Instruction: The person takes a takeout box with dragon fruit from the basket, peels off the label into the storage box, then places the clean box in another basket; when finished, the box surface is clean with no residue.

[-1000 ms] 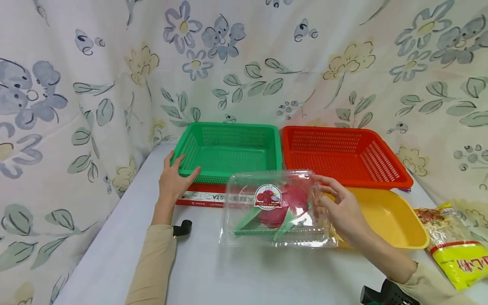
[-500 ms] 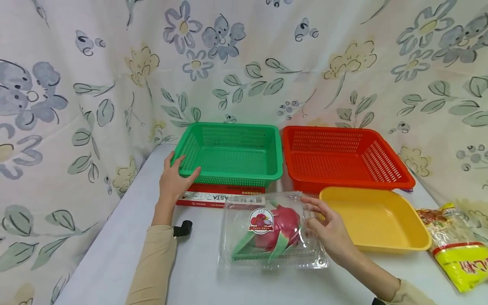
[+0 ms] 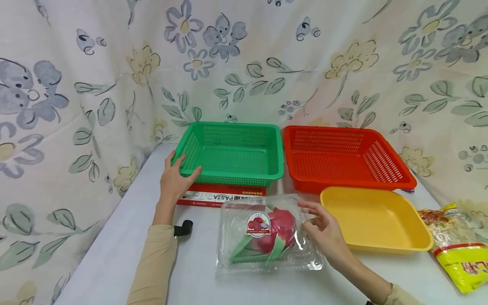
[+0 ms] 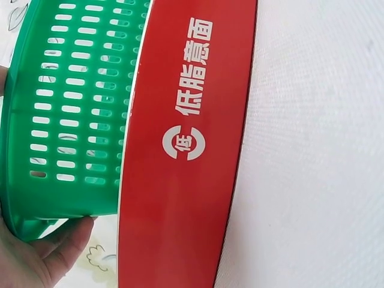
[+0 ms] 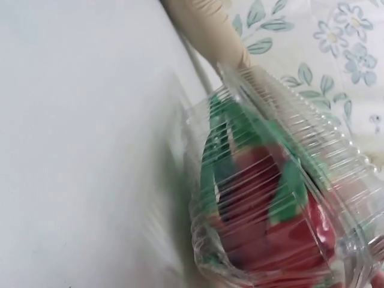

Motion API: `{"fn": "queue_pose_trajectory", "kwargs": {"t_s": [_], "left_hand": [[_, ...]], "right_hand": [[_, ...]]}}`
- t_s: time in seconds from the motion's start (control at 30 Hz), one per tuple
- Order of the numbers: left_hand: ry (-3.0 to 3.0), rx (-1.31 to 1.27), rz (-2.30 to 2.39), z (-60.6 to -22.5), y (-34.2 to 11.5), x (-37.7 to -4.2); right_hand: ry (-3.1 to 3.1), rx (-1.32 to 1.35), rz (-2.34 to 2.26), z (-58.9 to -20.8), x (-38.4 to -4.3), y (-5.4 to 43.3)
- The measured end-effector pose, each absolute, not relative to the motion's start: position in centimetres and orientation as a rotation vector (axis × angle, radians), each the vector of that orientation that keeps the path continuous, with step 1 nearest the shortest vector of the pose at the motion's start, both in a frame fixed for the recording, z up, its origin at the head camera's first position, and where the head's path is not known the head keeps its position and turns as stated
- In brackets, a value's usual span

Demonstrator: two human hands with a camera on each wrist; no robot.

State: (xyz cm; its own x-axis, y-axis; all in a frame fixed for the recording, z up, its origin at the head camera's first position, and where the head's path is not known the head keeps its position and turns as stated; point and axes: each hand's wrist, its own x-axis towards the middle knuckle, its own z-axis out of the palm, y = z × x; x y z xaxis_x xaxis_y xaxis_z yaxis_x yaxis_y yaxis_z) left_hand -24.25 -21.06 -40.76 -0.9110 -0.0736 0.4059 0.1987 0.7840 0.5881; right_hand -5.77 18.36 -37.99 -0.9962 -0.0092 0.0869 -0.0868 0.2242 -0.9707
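A clear plastic clamshell box with a round fruit label holds a pink dragon fruit with green leaf tips. My right hand grips the box by its right side, low over the white table. In the right wrist view the lidded box is seen end-on, and most of that hand is out of frame. At the far left, my left hand holds the front left corner of a green slotted basket. The left wrist view shows its thumb against the green basket wall.
A red pasta box lies along the green basket's front. A red basket and a yellow tub are to the right. Beyond the tub lies a yellow printed food bag. Floral cloth hangs behind.
My right hand has brought the clamshell box down and slightly left, away from the yellow tub and off the view of the pasta box. The left hand stays at the green basket's corner.
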Motion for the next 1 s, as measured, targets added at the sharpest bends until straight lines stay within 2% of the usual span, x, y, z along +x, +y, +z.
{"fn": "queue_pose_trajectory", "kwargs": {"t_s": [0.2, 0.37, 0.47, 0.7, 1.0], "left_hand": [[-2.567, -0.098, -0.913, -40.7, -21.2, -24.1], [-2.563, -0.09, -0.915, -40.7, -21.2, -24.2], [-2.572, -0.088, -0.911, -40.7, -21.1, -24.2], [-2.583, -0.107, -0.886, -40.5, -20.9, -24.5], [-2.6, -0.085, -0.881, -40.5, -21.0, -24.1]], "right_hand": [[-2.514, 0.211, 1.626, -38.5, -5.5, 18.8], [-2.667, 0.387, 0.77, -37.4, -5.8, 19.9], [-2.568, 0.422, 0.49, -36.3, -6.3, 20.4], [-2.487, 0.514, 0.598, -35.0, -7.6, 19.2], [-2.616, 0.631, 1.057, -33.3, -8.8, 16.4]]}}
